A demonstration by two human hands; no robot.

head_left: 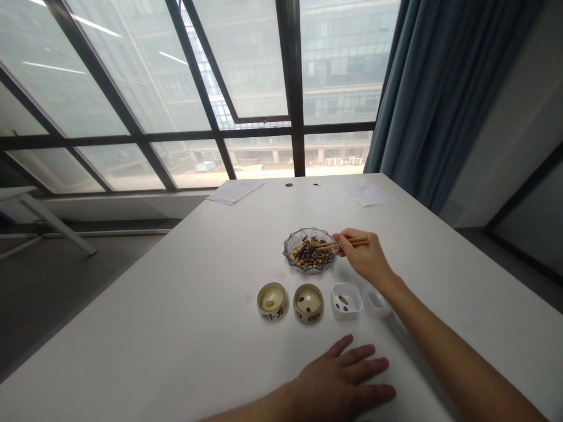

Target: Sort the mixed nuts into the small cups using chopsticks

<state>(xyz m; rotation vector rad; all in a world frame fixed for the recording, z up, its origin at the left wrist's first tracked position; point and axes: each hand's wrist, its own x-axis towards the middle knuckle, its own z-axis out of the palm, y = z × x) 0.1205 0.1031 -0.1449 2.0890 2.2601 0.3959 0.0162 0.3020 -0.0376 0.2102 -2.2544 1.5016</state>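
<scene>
My right hand (365,255) is closed on a pair of wooden chopsticks (342,242), whose tips reach into a glass dish (291,240) filled with mixed dark and pale beans or seeds. My left hand (347,378) lies flat on the white table (176,328) with its fingers stretched out, holding nothing. Between the hands stands a row of small containers: two round beige cups (272,301) (308,303) and two small white square dishes (346,300) (376,302), with a few seeds in some of them. My right forearm partly covers the rightmost dish.
Sheets of paper lie at the table's far edge, one at the left (235,191) and one at the right (368,194). Large windows run behind the table, with a teal curtain (440,99) at the right. Another white table's leg (39,214) shows at the left.
</scene>
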